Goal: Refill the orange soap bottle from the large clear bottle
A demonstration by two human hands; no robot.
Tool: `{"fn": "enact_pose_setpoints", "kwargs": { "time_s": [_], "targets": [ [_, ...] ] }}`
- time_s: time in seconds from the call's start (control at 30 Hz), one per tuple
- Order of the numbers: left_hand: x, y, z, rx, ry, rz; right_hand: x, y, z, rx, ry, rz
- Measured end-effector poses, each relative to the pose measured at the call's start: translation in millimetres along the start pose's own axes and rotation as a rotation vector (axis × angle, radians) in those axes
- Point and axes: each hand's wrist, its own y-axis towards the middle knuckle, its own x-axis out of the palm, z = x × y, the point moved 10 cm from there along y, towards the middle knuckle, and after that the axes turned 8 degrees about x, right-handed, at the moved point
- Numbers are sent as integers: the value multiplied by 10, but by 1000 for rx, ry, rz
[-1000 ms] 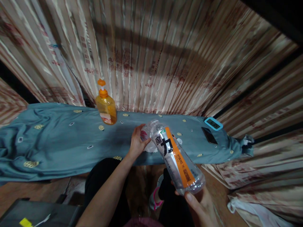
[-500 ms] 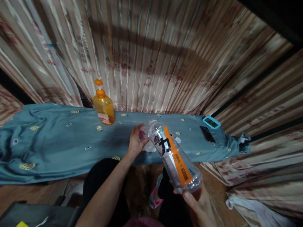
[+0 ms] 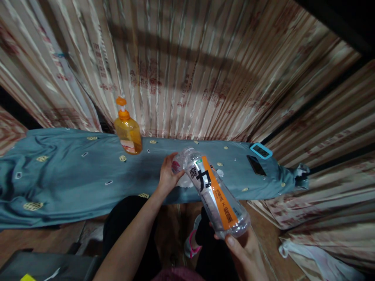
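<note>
A clear plastic drink bottle [image 3: 218,195] with an orange and silver label is tilted over the cloth-covered table, its neck toward the upper left. My right hand [image 3: 244,249] is closed round its base, thumb on the near side. Near the bottle's mouth, my left hand [image 3: 170,173] is closed on a clear plastic cup [image 3: 176,166] with a pinkish mark; the bottle partly hides it. What is inside the cup I cannot make out. Beside the bottle, a white round cap [image 3: 219,172] lies on the cloth.
An orange pump bottle [image 3: 129,134] stands at the back left on the blue-green cloth [image 3: 73,171]. To the right lie a black phone [image 3: 256,165] and a light-blue digital timer [image 3: 261,151]. A pleated curtain [image 3: 175,70] hangs behind. A dark stool [image 3: 49,265] is at lower left.
</note>
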Motion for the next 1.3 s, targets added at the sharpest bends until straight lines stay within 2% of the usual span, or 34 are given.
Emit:
{"fn": "enact_pose_setpoints", "kwargs": {
  "time_s": [0.23, 1.3],
  "targets": [
    [9, -6, -7, 6, 8, -7, -50, 35, 42, -7, -29, -6],
    [10, -2, -15, -19, -1, 2, -22, 6, 3, -26, -48, 5]
  ]
}}
